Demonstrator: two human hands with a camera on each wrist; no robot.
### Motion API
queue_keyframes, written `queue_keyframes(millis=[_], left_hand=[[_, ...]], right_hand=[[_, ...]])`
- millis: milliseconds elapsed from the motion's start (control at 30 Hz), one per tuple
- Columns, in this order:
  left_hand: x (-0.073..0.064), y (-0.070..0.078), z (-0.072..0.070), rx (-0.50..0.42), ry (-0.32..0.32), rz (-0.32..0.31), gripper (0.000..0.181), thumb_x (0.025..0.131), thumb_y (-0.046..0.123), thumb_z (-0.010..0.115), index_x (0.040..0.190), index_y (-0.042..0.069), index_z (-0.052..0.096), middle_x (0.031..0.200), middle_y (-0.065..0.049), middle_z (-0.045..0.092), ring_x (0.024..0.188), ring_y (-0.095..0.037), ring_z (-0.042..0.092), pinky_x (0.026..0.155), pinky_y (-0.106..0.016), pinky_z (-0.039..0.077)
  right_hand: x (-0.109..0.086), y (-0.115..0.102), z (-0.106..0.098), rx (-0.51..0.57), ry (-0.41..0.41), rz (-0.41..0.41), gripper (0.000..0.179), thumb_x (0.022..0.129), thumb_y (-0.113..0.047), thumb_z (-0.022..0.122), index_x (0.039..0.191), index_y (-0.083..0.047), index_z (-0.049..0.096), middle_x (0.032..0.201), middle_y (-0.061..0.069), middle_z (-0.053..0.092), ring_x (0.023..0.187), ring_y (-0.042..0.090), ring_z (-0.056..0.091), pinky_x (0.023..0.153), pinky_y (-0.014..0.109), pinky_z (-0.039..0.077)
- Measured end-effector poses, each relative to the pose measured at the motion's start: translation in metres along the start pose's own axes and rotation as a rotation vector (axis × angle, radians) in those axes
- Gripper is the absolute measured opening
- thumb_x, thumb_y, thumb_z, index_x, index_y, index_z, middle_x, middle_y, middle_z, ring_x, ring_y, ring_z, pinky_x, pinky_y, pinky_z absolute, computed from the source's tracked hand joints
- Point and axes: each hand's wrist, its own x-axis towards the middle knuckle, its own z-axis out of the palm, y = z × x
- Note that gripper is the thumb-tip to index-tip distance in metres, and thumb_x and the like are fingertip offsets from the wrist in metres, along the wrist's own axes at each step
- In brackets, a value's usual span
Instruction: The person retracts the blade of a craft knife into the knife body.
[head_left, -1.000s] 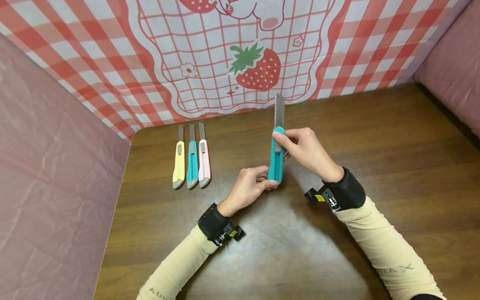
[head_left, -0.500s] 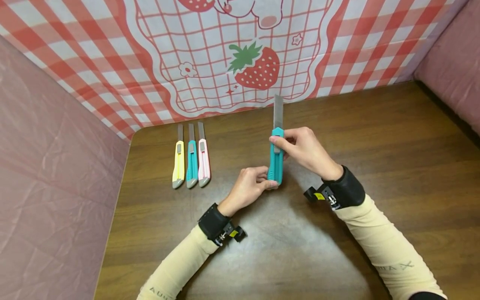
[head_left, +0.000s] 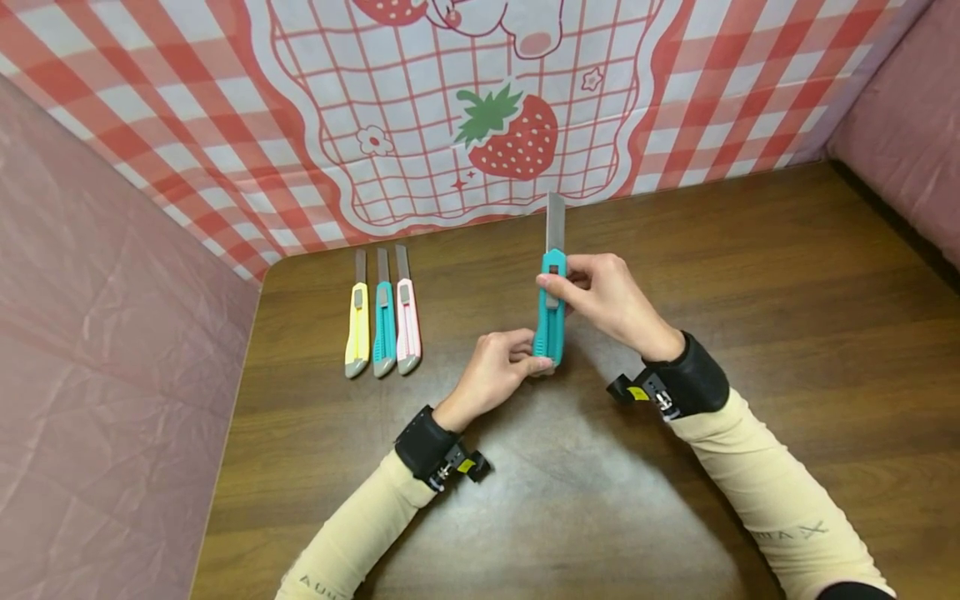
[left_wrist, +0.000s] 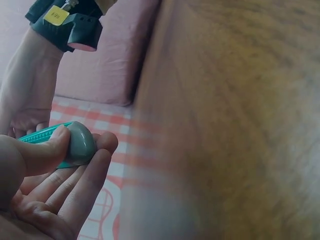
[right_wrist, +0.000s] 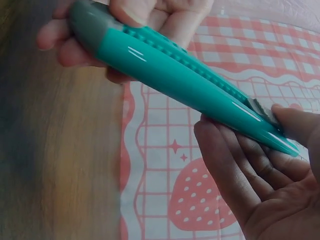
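In the head view, a teal box cutter (head_left: 550,333) with its wide blade (head_left: 555,223) out is held up over the table, blade pointing away. My left hand (head_left: 491,375) pinches its bottom end; the left wrist view shows the thumb on the grey end cap (left_wrist: 81,144). My right hand (head_left: 618,308) grips the handle near the blade end. Its thumb lies on the grey slider (right_wrist: 262,112), with the fingers beneath the handle in the right wrist view. The blade is out of sight in both wrist views.
On the table's left lie three more box cutters side by side, blades out: yellow (head_left: 358,329), teal (head_left: 385,329) and pink (head_left: 408,329). The wooden table (head_left: 750,275) meets a red-and-white checked cloth (head_left: 442,179) at the back. Pink fabric (head_left: 97,333) hangs left.
Less blade shows beyond the handle than a second ago. The slider and right thumb sit slightly lower along the handle, with a dark slot now visible above them. The left hand keeps its pinch.
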Motion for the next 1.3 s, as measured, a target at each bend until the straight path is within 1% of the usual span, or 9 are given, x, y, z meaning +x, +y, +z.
queue_keyframes(millis=[67,133,233,333,467,567,800,1000,1300], left_hand=[[0.0012,-0.0047,-0.0005,0.019,0.01,0.006,0.017,0.082,0.007,0.07,0.098,0.002,0.065,0.083,-0.01,0.071,0.072,-0.007,0.065,0.063,-0.031,0.06],[0.001,-0.0045,-0.0016,0.052,0.018,0.014,0.017,0.082,0.009,0.07,0.098,0.004,0.065,0.083,-0.008,0.071,0.072,-0.002,0.064,0.062,-0.024,0.058],[0.0005,-0.0046,-0.0023,0.074,0.022,0.017,0.018,0.082,0.01,0.071,0.098,0.004,0.065,0.084,-0.007,0.071,0.073,0.0,0.063,0.062,-0.021,0.057],[0.0,-0.0045,-0.0025,0.068,0.027,0.019,0.019,0.082,0.01,0.071,0.099,0.004,0.065,0.084,-0.008,0.071,0.074,-0.001,0.063,0.064,-0.022,0.058],[-0.0006,-0.0041,-0.0022,0.039,0.034,0.028,0.021,0.082,0.009,0.07,0.101,0.003,0.065,0.085,-0.01,0.071,0.074,-0.006,0.064,0.063,-0.024,0.059],[-0.0011,-0.0041,-0.0021,0.022,0.031,0.043,0.023,0.082,0.009,0.07,0.103,0.003,0.065,0.085,-0.011,0.071,0.074,-0.01,0.065,0.062,-0.027,0.059],[0.0012,-0.0068,-0.0018,0.032,0.02,0.059,0.022,0.081,0.009,0.071,0.102,0.003,0.066,0.084,-0.009,0.071,0.071,-0.004,0.064,0.058,-0.026,0.059],[0.0014,-0.006,-0.0017,0.011,0.013,0.04,0.021,0.082,0.009,0.07,0.101,0.003,0.066,0.083,-0.007,0.071,0.07,-0.003,0.064,0.06,-0.033,0.06],[0.0013,-0.0062,-0.0004,0.004,0.029,0.03,0.02,0.081,0.008,0.071,0.099,0.002,0.067,0.084,-0.01,0.071,0.07,-0.005,0.064,0.06,-0.033,0.06]], right_hand=[[0.0004,-0.0001,0.0009,0.003,0.01,0.003,0.021,0.09,-0.03,0.062,0.082,-0.01,0.065,0.067,0.001,0.066,0.056,0.006,0.061,0.052,0.031,0.057],[0.0006,-0.0002,0.0016,0.009,0.011,0.005,0.022,0.09,-0.03,0.061,0.083,-0.01,0.064,0.068,0.001,0.066,0.057,0.006,0.061,0.052,0.028,0.057],[0.0005,-0.0007,0.0022,0.017,0.004,0.013,0.023,0.091,-0.031,0.06,0.085,-0.009,0.064,0.069,0.003,0.066,0.058,0.009,0.061,0.052,0.027,0.057],[0.0006,-0.0003,0.0027,0.029,-0.012,0.026,0.027,0.092,-0.033,0.058,0.084,-0.009,0.063,0.068,0.004,0.065,0.058,0.014,0.061,0.051,0.027,0.057],[0.0001,0.0019,0.0036,0.052,-0.044,0.051,0.033,0.094,-0.036,0.054,0.08,-0.008,0.064,0.066,0.006,0.064,0.057,0.023,0.061,0.051,0.034,0.058],[-0.0004,0.0031,0.0047,0.056,-0.055,0.06,0.037,0.095,-0.036,0.052,0.076,-0.006,0.064,0.064,0.008,0.063,0.054,0.025,0.06,0.049,0.035,0.057],[0.0,0.0021,0.0054,0.052,-0.055,0.059,0.038,0.096,-0.034,0.051,0.073,-0.005,0.061,0.06,0.01,0.06,0.044,0.02,0.057,0.041,0.032,0.055],[0.0006,0.0012,0.005,0.007,-0.043,0.049,0.038,0.094,-0.038,0.053,0.072,-0.008,0.061,0.057,0.009,0.057,0.046,0.016,0.056,0.043,0.034,0.054],[0.0009,0.0028,0.0053,-0.044,-0.04,0.015,0.034,0.094,-0.032,0.055,0.074,-0.006,0.063,0.058,0.01,0.057,0.049,0.012,0.055,0.044,0.03,0.053]])
